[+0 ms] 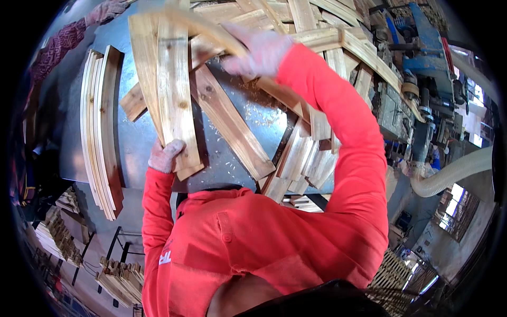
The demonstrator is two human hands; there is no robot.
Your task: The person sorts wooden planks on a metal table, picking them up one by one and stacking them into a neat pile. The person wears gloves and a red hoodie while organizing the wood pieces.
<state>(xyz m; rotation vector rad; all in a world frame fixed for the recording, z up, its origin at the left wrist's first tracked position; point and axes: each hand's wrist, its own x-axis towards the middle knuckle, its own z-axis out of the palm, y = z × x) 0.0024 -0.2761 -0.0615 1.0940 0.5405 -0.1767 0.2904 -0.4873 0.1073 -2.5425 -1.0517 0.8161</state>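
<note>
My left hand (166, 156), in a pale work glove, grips the near end of a few long wooden boards (177, 95), thumb on top. They lie lengthwise away from me over the metal table (137, 156). My right hand (259, 53), gloved and smeared by motion, closes on the right end of a blurred wooden board (214, 31) that crosses above the far ends of the others. A single board (229, 124) lies slantwise on the table between my arms. Under the left boards, a short board end (134, 102) sticks out.
A stack of narrow boards (100, 132) stands at the table's left. Loose boards (306, 158) pile up at the right and far side, among wood shavings. A blue machine (422, 45) with a hose (457, 171) is at right. Another person's gloved hand (105, 11) rests far left.
</note>
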